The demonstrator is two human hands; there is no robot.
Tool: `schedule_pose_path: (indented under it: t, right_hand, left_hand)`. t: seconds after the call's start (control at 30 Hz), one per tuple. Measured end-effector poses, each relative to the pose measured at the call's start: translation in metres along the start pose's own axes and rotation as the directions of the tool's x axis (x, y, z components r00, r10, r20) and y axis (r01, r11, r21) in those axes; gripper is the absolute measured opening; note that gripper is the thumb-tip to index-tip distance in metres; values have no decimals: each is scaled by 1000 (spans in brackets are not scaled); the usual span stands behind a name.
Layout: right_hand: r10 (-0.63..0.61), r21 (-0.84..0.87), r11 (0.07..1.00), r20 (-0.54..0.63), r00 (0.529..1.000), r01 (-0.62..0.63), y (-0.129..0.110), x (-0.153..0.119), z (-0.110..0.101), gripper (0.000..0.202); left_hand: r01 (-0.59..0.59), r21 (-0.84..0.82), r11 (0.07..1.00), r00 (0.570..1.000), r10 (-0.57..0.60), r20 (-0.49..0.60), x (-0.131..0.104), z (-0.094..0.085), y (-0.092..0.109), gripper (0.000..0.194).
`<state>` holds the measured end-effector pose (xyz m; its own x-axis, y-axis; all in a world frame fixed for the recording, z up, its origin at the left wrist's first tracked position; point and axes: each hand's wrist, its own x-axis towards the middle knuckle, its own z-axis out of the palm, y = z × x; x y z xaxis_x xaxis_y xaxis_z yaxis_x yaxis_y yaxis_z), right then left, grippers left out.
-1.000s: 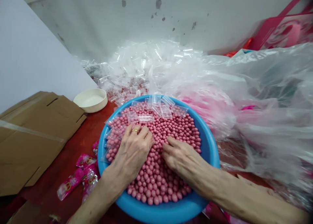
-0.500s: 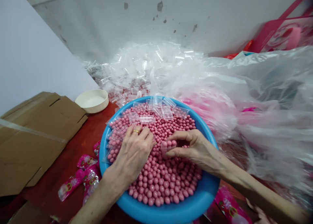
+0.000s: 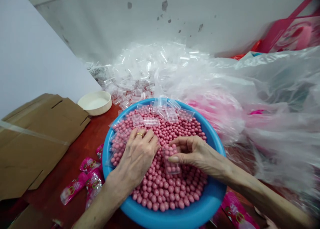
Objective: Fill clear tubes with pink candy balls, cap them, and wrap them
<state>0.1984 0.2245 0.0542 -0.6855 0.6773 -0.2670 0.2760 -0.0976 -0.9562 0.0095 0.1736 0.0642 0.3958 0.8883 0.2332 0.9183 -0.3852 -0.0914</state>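
Note:
A blue basin (image 3: 217,131) is filled with round pink candy balls (image 3: 160,192). In it, my right hand (image 3: 193,152) pinches a small clear plastic box (image 3: 172,168) between thumb and fingers; pink balls show inside the box. My left hand (image 3: 141,152), with a gold ring, rests just left of the box. Its fingers are curled down among the balls, and the tips are hidden, so I cannot make out what they hold. Several clear plastic boxes (image 3: 151,122) lie on the balls towards the far rim.
A heap of clear plastic pieces (image 3: 150,62) lies behind the basin. Left are a white round dish (image 3: 96,104), folded cardboard (image 3: 42,135) and pink candy packets (image 3: 73,187). Clear plastic bags (image 3: 275,99) spread on the right, and another pink packet (image 3: 236,210) lies lower right.
The clear box in my right hand has tilted, so its long face now shows with balls inside. My right hand has turned slightly; my left hand has barely moved.

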Motion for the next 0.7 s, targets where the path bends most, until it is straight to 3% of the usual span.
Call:
schedule_pose_path:
  t: [0.23,0.37,0.47,0.57,0.63,0.7]
  right_hand:
    - [10,39,999,-18,1000,-9,0,-2,6,35]
    - [-149,23,988,-73,986,151,-1,-3,8,18]
    - [-322,-161,942,-186,928,294,-1,0,4,12]
    - [-500,-381,844,-306,810,376,-2,10,1,18]
    - [-592,-529,759,-319,740,379,-3,22,2,17]
    - [-626,-617,697,-275,729,365,-6,35,5,14]
  left_hand:
    - [-16,6,1000,1000,16,-8,0,0,0,15]
    - [-17,12,1000,1000,17,-6,-2,0,-1,14]
    - [-9,1,1000,1000,9,-3,-2,0,-1,16]
    - [3,-18,1000,1000,-3,-5,0,0,0,17]
    - [3,-23,1000,1000,-3,-9,0,0,1,18]
    - [4,-25,1000,1000,-5,-16,0,0,2,18]
